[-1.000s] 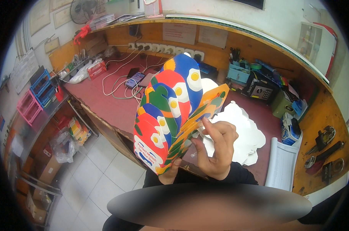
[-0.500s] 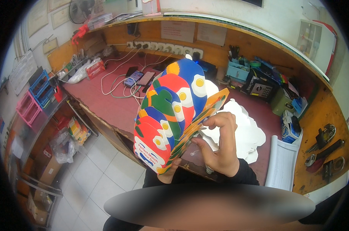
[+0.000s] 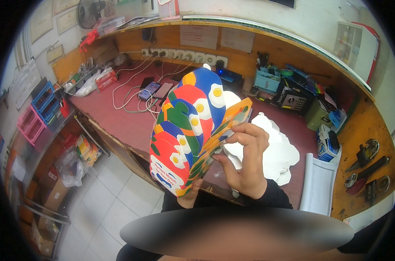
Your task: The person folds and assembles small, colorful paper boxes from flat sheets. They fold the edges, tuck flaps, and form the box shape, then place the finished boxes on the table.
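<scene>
Red, blue and green die-cut cards [image 3: 186, 114] stand fanned above the bench's [image 3: 106, 111] near edge, left hand [image 3: 188, 199] clamping their base! Right hand's [image 3: 247, 163] thumb and forefinger sit apart at the edges; whether they're pinching, can't tell. Looks like separating; next move needs one edge caught. Slogan legible on the lower white panel [image 3: 165, 175].

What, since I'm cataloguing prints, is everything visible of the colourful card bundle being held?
The card bundle looks like thin card: overlapping rounded layers in red, blue and green with egg-like white-and-yellow shapes, and a lettered white panel low down. Orange-and-green layers splay along its right side. It tilts above the red tabletop, held low by the left hand, with the right hand at its right side.
</scene>
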`<state>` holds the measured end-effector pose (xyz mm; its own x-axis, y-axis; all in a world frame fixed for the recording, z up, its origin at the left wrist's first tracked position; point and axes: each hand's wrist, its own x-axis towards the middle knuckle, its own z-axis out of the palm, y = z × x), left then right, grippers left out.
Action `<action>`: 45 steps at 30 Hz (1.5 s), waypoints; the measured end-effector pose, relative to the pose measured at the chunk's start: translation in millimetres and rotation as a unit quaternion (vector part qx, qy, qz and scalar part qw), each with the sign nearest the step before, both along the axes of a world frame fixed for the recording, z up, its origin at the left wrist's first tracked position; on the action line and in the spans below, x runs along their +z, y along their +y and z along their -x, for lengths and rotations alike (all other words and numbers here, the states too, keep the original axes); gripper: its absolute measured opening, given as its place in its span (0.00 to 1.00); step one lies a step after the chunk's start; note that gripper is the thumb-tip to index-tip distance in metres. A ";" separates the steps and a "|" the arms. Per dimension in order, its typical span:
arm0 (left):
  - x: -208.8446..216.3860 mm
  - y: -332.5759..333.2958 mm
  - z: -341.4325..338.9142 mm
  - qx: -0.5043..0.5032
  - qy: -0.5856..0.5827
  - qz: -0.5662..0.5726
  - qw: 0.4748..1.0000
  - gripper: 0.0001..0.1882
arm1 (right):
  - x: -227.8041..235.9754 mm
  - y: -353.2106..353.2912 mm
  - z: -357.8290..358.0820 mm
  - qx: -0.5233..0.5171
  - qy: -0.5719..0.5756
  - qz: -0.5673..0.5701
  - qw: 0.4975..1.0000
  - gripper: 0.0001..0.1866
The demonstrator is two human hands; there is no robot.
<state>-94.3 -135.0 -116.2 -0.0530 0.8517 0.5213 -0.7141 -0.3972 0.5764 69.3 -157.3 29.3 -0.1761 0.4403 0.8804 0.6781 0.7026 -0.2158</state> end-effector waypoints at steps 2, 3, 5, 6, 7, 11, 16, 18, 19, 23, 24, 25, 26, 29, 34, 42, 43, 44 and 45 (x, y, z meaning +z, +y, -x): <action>-0.2 -0.1 -0.1 0.001 -0.001 -0.001 1.000 0.43 | 1.3 0.3 -1.5 0.006 -0.010 -0.001 1.000 0.32; -0.4 -0.3 -0.2 0.000 -0.001 -0.001 1.000 0.43 | 2.0 0.3 -2.1 0.008 -0.013 0.004 1.000 0.32; -0.6 0.0 -0.4 0.002 -0.003 -0.002 1.000 0.43 | 3.1 0.2 -3.3 0.011 -0.012 0.009 1.000 0.32; -0.6 0.6 -0.5 0.001 -0.004 -0.002 1.000 0.43 | 3.2 0.2 -3.8 0.005 -0.013 0.009 1.000 0.32; -0.7 1.1 -0.6 0.002 -0.004 -0.002 1.000 0.43 | 3.3 0.7 -3.9 -0.001 -0.015 0.008 1.000 0.32; -1.1 2.9 0.0 0.002 -0.007 -0.002 1.000 0.44 | 1.0 5.2 -2.2 0.039 -0.013 -0.013 0.999 0.36; -1.5 2.1 0.8 0.001 -0.006 0.001 1.000 0.44 | -1.6 4.1 -1.8 0.061 0.046 0.027 0.997 0.42; -1.7 1.6 0.8 0.002 -0.006 0.001 1.000 0.44 | -1.3 2.9 -3.6 0.052 0.025 0.032 0.998 0.44; -1.7 1.4 0.6 0.001 -0.006 0.002 1.000 0.44 | -0.9 2.5 -4.5 0.049 0.017 0.031 0.998 0.44; -2.1 1.2 0.3 0.006 -0.011 0.004 1.000 0.44 | 0.5 3.3 -5.0 0.033 0.009 0.019 0.999 0.46; -2.2 1.3 -0.1 0.008 -0.011 0.005 1.000 0.45 | 1.3 3.5 -5.0 0.014 0.011 0.013 1.000 0.48; -2.3 1.5 -0.1 0.010 -0.013 0.006 1.000 0.45 | 2.2 3.6 -5.0 -0.005 0.014 0.007 1.000 0.49; -2.5 1.7 -0.4 0.013 -0.017 0.006 1.000 0.45 | 3.5 3.2 -5.3 -0.028 0.013 -0.003 1.000 0.51; -3.0 3.8 -1.5 0.019 -0.034 0.011 0.999 0.45 | 9.1 2.2 -9.0 -0.041 -0.028 -0.014 0.999 0.54; -4.6 8.9 -2.1 0.030 -0.075 0.017 0.997 0.45 | 11.0 -0.1 -13.3 -0.072 -0.016 -0.011 0.997 0.57; -10.0 24.3 -1.6 0.002 -0.123 0.020 0.992 0.46 | -1.3 19.6 -31.1 0.083 0.121 0.130 0.981 0.78; -9.2 26.9 -1.5 0.004 -0.127 -0.011 0.992 0.46 | -2.5 22.4 -33.6 0.132 0.078 0.220 0.963 0.75; -7.6 30.1 -2.1 -0.022 -0.121 0.024 0.992 0.46 | -6.3 22.8 -32.0 0.155 0.043 0.290 0.943 0.73; -4.8 33.4 -3.0 -0.065 -0.092 0.034 0.993 0.46 | -10.8 22.3 -29.9 0.151 0.038 0.404 0.901 0.70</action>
